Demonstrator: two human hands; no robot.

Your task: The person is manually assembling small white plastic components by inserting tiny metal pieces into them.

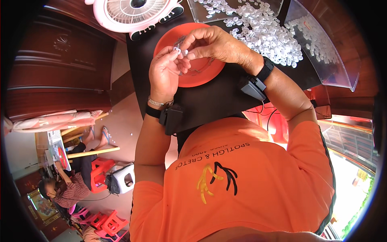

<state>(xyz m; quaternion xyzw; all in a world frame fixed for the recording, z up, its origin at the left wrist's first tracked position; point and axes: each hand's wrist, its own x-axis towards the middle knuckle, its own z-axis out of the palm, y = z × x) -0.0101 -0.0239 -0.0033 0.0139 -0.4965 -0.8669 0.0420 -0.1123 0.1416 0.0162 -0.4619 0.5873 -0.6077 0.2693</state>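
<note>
Both of my hands meet over a shallow red-orange bowl [215, 71] on the dark table. My left hand [163, 74] is closed, its thumb and fingers pinching a small white plastic piece [176, 49]. My right hand [217, 43] is closed too, thumb and forefinger brought up against the left fingertips. What lies between the right fingertips is too small to make out. Thin metal bits show in the bowl behind the fingers and near its lower side. Beyond my right hand spreads a large heap of small white plastic pieces [268, 38].
A pink fan [117, 24] stands left of the bowl at the far side. Right of the heap rises a clear plastic panel [340, 66]. Dark tabletop [201, 103] shows between bowl and shirt. Off to the left, another person [74, 193] sits near red stools [100, 173].
</note>
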